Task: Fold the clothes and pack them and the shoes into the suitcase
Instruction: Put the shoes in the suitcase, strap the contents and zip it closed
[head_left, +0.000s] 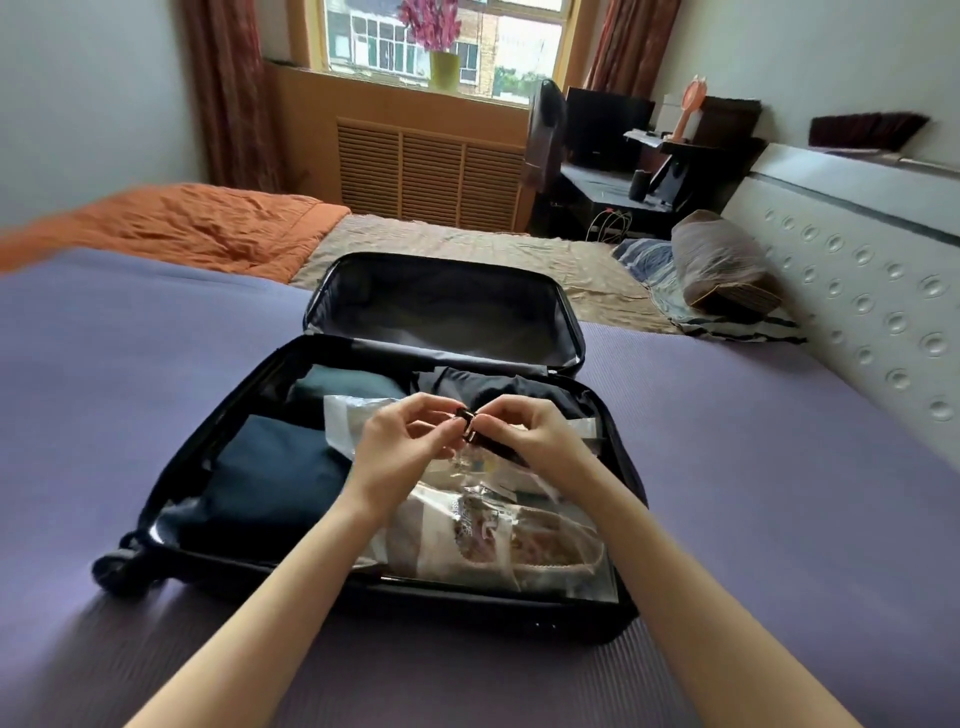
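Head view: a person's left hand and right hand meet over the middle of an open black suitcase, each pinching one side of a small black buckle between thumb and curled fingertips. A dark strap runs from the buckle back under the right hand. Both bare forearms reach in from the bottom edge. The suitcase lies flat on a purple mat, its lined lid folded away from the person and showing nothing inside. The near half is packed: a folded navy garment at near left, a folded dark green garment beyond it, and a folded black garment at far right. A clear plastic bag fills the near right of that half, directly beneath the hands, and holds pale woven shoes; how many cannot be told through the crinkled plastic. The suitcase's wheels jut out at the near left corner. Beyond the mat, an orange blanket lies rumpled at left and a brown bolster pillow rests near the white embossed headboard at right. A window with a yellow-green vase on its sill closes the far wall, with a dark desk to its right.
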